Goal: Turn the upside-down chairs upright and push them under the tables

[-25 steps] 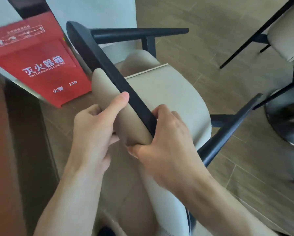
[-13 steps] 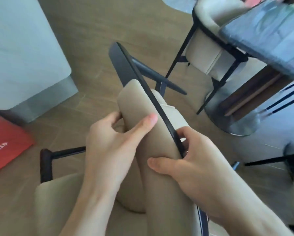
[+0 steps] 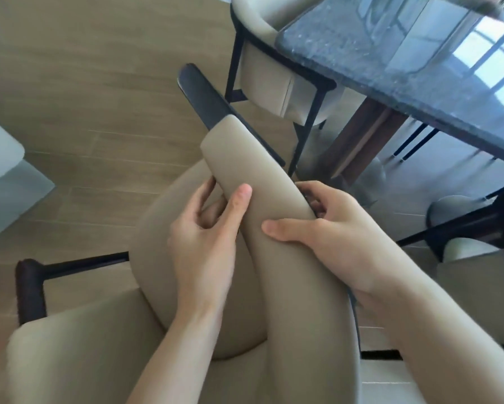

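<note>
Beige chair (image 3: 288, 287), gripped by both hands, left (image 3: 207, 240) and right (image 3: 332, 237), has swung nearer the table (image 3: 390, 62) at 1 o'clock.

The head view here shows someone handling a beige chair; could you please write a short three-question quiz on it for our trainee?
1. True or false: both hands grip the backrest of the beige chair.
2. Which hand has its thumb lying across the front of the padding nearer the camera? A) left hand B) right hand
3. Fill in: the dark stone table stands at the ___ right of the picture, with another chair tucked against it.

Key: 1 true; 2 B; 3 upper.
</note>
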`<state>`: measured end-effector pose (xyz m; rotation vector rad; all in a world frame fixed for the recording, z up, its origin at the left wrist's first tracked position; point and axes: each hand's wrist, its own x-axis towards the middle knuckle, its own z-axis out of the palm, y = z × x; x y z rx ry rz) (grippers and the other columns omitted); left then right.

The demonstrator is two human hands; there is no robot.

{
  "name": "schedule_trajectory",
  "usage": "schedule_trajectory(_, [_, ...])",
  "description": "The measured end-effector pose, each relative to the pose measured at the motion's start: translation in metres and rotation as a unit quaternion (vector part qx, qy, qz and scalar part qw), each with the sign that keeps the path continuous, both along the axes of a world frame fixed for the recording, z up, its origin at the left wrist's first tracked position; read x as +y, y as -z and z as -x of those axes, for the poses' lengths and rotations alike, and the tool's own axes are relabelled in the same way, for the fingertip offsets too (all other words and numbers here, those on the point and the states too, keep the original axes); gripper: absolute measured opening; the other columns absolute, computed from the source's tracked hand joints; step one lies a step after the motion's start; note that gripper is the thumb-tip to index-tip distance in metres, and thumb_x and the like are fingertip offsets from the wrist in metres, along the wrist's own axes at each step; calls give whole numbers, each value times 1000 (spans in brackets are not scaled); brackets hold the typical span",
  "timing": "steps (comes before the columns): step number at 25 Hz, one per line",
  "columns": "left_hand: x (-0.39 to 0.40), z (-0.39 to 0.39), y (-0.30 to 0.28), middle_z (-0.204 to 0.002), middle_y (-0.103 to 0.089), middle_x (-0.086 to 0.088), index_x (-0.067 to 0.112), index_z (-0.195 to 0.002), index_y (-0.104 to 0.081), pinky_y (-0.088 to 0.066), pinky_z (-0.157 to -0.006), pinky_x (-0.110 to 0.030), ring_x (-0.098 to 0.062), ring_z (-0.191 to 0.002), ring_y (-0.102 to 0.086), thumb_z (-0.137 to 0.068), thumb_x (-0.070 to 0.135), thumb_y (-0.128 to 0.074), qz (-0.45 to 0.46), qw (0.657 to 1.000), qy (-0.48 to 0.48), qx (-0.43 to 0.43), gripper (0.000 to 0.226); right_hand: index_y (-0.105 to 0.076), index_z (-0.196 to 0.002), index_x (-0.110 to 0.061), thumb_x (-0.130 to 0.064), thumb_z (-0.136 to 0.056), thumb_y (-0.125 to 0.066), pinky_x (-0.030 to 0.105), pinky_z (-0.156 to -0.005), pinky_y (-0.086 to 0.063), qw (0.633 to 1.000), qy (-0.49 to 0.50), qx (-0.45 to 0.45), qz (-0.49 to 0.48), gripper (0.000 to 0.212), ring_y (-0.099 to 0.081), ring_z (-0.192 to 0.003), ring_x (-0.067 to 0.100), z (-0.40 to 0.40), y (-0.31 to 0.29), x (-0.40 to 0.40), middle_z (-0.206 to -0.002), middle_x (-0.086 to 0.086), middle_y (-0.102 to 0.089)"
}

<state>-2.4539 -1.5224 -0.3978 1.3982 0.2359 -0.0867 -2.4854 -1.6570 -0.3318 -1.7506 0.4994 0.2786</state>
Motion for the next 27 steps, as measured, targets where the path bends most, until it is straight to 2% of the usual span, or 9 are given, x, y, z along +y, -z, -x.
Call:
schedule_trajectory(4, [-46, -6, 15, -121, -74, 15, 27, -131, -65, -55, -101, -47, -9, -115, -70, -81, 50, -79, 31, 999, 31, 17, 57, -68, -114, -36, -42, -63, -88, 31, -64, -63, 998, 50, -11, 41, 55, -75, -75, 10, -10, 5, -46, -92, -8, -76])
schedule_trajectory(7, [-72, -15, 29, -124, -71, 14, 32, -126, -65, -55, -99, -46, -10, -112, -70, -63, 71, -73, -26, 993, 97, 63, 74, -65, -117, -37, -65, -65, -77, 24, -67, -52, 966, 110, -37, 233, 61, -65, -90, 6, -12, 15, -72, -102, -15, -67])
schedule_trajectory(9, [-85, -13, 42, -127, -67, 18, 36, -126, -62, -52, -103, -45, -10, -116, -67, -56, 76, -71, -68, 985, 144, 72, 81, -59, -123, -34, -71, -70, -66, 30, -69, -43, 921, 146, -53, 357, 65, -51, -90, 9, -10, 23, -84, -105, -13, -55])
schedule_trajectory(13, [-104, 14, 70, -110, -68, 26, 46, -118, -63, -55, -98, -45, -14, -103, -71, -57, 76, -69, -74, 963, 245, 84, 68, -43, -132, -35, -71, -67, -67, 35, -73, -33, 890, 125, 3, 439, 78, -39, -90, 16, -11, 31, -121, -105, -6, -45])
schedule_trajectory(16, [-110, 43, 88, -80, -69, 16, 51, -111, -66, -56, -73, -21, -7, -76, -67, -64, 70, -70, -72, 939, 326, 85, 51, -18, -148, -35, -52, -66, -78, 39, -68, -36, 860, 93, 102, 492, 104, -42, -84, 30, -7, 45, -153, -106, 5, -41])
schedule_trajectory(17, [-111, 49, 92, -78, -71, 16, 48, -109, -68, -54, -68, -19, -5, -72, -68, -66, 64, -71, -74, 934, 337, 91, 46, -8, -151, -37, -45, -66, -80, 40, -68, -37, 854, 88, 139, 493, 112, -45, -83, 33, -8, 49, -163, -109, 9, -42])
schedule_trajectory(21, [-130, 41, 109, -91, -72, -8, 31, -90, -73, -54, -77, -48, -38, -87, -69, -71, 52, -65, -93, 962, 246, 74, 29, -3, -154, -41, -32, -73, -79, 41, -77, -38, 865, 122, 183, 452, 111, -56, -105, 40, -18, 59, -215, -129, 15, -46])
schedule_trajectory(24, [-150, 28, 114, -88, -71, -13, 26, -83, -71, -53, -79, -56, -30, -83, -71, -69, 56, -60, -97, 958, 260, 74, 35, -8, -154, -41, -28, -75, -78, 41, -80, -38, 867, 130, 181, 446, 106, -56, -110, 41, -29, 69, -242, -132, 15, -46])
schedule_trajectory(27, [-157, 21, 121, -92, -74, -7, 23, -81, -69, -52, -84, -57, -20, -81, -74, -71, 55, -59, -89, 950, 289, 82, 35, -11, -152, -40, -33, -73, -79, 41, -77, -38, 865, 120, 176, 455, 105, -56, -106, 40, -34, 81, -261, -129, 15, -47])
